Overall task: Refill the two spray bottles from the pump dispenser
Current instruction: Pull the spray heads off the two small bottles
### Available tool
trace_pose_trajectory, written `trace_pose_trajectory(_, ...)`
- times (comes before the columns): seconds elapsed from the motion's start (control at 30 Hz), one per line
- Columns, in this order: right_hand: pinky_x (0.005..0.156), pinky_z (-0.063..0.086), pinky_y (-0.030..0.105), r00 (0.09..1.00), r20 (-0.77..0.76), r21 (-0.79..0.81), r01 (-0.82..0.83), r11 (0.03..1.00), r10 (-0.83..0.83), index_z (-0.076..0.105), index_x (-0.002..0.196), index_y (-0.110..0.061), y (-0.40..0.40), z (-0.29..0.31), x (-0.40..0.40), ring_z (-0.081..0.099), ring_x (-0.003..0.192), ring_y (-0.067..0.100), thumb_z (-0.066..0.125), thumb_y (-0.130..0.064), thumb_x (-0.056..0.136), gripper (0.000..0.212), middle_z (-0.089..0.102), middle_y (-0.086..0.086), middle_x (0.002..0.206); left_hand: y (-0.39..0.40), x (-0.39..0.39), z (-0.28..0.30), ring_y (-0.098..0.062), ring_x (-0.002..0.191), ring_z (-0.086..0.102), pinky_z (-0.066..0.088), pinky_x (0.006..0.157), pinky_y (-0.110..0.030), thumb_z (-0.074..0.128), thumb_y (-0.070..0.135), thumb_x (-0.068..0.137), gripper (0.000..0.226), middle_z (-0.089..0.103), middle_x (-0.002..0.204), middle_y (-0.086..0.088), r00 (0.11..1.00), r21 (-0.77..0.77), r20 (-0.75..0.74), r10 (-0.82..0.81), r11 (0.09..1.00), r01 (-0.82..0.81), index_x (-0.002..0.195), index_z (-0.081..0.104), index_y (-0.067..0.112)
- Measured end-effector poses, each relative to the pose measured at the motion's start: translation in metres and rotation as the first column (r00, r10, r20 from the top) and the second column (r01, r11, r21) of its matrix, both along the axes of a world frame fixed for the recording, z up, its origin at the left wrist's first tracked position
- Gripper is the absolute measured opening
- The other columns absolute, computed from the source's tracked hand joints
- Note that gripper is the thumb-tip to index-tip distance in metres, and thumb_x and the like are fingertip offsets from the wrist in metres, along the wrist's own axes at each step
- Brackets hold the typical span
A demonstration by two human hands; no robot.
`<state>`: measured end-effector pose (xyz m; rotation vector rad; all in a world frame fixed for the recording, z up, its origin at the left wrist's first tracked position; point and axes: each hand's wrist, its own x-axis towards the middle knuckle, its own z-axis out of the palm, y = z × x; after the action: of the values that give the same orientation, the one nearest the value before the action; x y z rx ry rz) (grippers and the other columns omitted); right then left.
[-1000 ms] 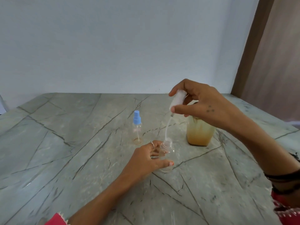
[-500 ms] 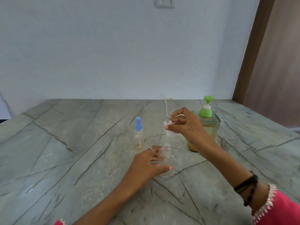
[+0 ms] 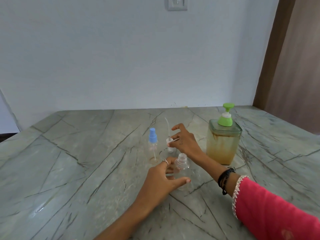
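Observation:
My left hand (image 3: pixel 161 179) grips an uncapped clear spray bottle (image 3: pixel 181 168) standing on the marble table. Just behind it, my right hand (image 3: pixel 186 142) pinches that bottle's white spray head (image 3: pixel 170 146) with thumb and a finger. The head stands upside down on the table, its thin tube pointing up. A second small clear bottle with a blue spray cap (image 3: pixel 153 144) stands upright to the left of the head. The pump dispenser (image 3: pixel 223 146), a clear square jar of yellowish liquid with a green pump, stands at the right, apart from both hands.
The grey-green veined marble table (image 3: pixel 78 170) runs back to a pale wall. A switch plate (image 3: pixel 177 4) is mounted high on the wall. A brown door or panel (image 3: pixel 290 66) rises at the right.
My right hand pulled the spray head out of the bottle, turned it tube-up and lowered it onto the table behind the bottle. The left hand kept its grip on the bottle.

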<state>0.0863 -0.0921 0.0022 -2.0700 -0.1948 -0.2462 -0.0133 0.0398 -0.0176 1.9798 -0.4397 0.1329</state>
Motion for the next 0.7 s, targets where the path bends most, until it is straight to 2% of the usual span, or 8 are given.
trace_pose_trajectory(0.13, 0.079, 0.05, 0.033, 1.0, -0.006, 0.013, 0.011, 1.0, -0.011, 0.043, 0.115, -0.021, -0.003, -0.003, 0.002, 0.062, 0.09, 0.02, 0.071, -0.01, 0.075, 0.05, 0.064, 0.003, 0.096, -0.001, 0.001, 0.001, 0.011, 0.087, 0.055, 0.042, 0.069, 0.002, 0.08, 0.03, 0.07, 0.043, 0.057, 0.093, 0.023, 1.0, -0.005, -0.003, 0.012, 1.0, -0.012, 0.092, 0.046, 0.045)
trace_pose_trajectory(0.27, 0.08, 0.049, 0.032, 1.0, -0.02, -0.01, -0.003, 1.0, 0.003, 0.04, 0.121, -0.019, -0.007, -0.005, -0.001, 0.061, 0.093, 0.023, 0.074, -0.009, 0.074, 0.058, 0.061, 0.006, 0.112, -0.001, 0.002, -0.001, 0.002, 0.096, 0.057, 0.044, 0.072, 0.0, 0.081, 0.034, 0.067, 0.052, 0.058, 0.106, 0.015, 0.999, -0.012, -0.019, 0.036, 0.999, -0.036, 0.106, 0.047, 0.04)
trace_pose_trajectory(0.4, 0.079, 0.047, 0.029, 0.999, -0.029, -0.046, 0.012, 0.999, -0.013, 0.038, 0.124, -0.017, -0.012, -0.004, -0.007, 0.06, 0.094, 0.024, 0.076, -0.009, 0.075, 0.063, 0.055, 0.011, 0.12, -0.001, 0.002, 0.001, 0.009, 0.093, 0.055, 0.043, 0.07, 0.001, 0.083, 0.031, 0.065, 0.059, 0.057, 0.104, 0.018, 0.999, -0.057, -0.03, 0.031, 0.998, -0.032, 0.11, 0.047, 0.039)
trace_pose_trajectory(0.5, 0.069, 0.044, 0.023, 0.999, 0.03, -0.082, 0.038, 0.996, -0.035, 0.04, 0.123, -0.016, -0.015, -0.003, -0.017, 0.058, 0.084, 0.019, 0.074, -0.011, 0.077, 0.057, 0.054, 0.01, 0.117, 0.0, 0.001, 0.002, 0.001, 0.099, 0.058, 0.046, 0.074, -0.004, 0.078, 0.046, 0.06, 0.064, 0.061, 0.108, 0.012, 0.998, -0.073, -0.037, 0.05, 0.996, -0.053, 0.116, 0.049, 0.035)
trace_pose_trajectory(0.57, 0.065, 0.045, 0.02, 0.996, 0.081, -0.089, 0.047, 0.995, -0.039, 0.043, 0.119, -0.015, -0.017, 0.0, -0.025, 0.058, 0.079, 0.017, 0.073, -0.015, 0.079, 0.05, 0.055, 0.006, 0.111, 0.0, -0.001, 0.004, -0.003, 0.096, 0.061, 0.05, 0.079, -0.013, 0.066, 0.057, 0.061, 0.056, 0.063, 0.1, 0.012, 0.996, -0.106, -0.012, 0.091, 0.99, -0.092, 0.11, 0.054, 0.033)
trace_pose_trajectory(0.63, 0.069, 0.052, 0.03, 0.993, 0.115, -0.069, 0.042, 0.997, -0.034, 0.047, 0.112, -0.016, -0.02, 0.004, -0.033, 0.061, 0.079, 0.018, 0.071, -0.019, 0.082, 0.038, 0.057, 0.003, 0.106, 0.001, -0.002, 0.006, -0.004, 0.086, 0.062, 0.055, 0.078, -0.028, 0.06, 0.061, 0.072, 0.041, 0.064, 0.085, 0.011, 0.987, -0.22, 0.057, 0.15, 0.966, -0.134, 0.098, 0.057, 0.03)
trace_pose_trajectory(0.7, 0.07, 0.057, 0.037, 0.991, 0.133, -0.038, 0.025, 0.999, -0.02, 0.053, 0.105, -0.014, -0.022, 0.01, -0.04, 0.064, 0.078, 0.021, 0.067, -0.02, 0.085, 0.025, 0.06, 0.002, 0.099, 0.004, -0.001, 0.007, -0.005, 0.079, 0.061, 0.055, 0.071, -0.03, 0.06, 0.054, 0.08, 0.029, 0.062, 0.081, 0.01, 0.95, -0.29, 0.156, 0.272, 0.932, -0.219, 0.092, 0.056, 0.028)
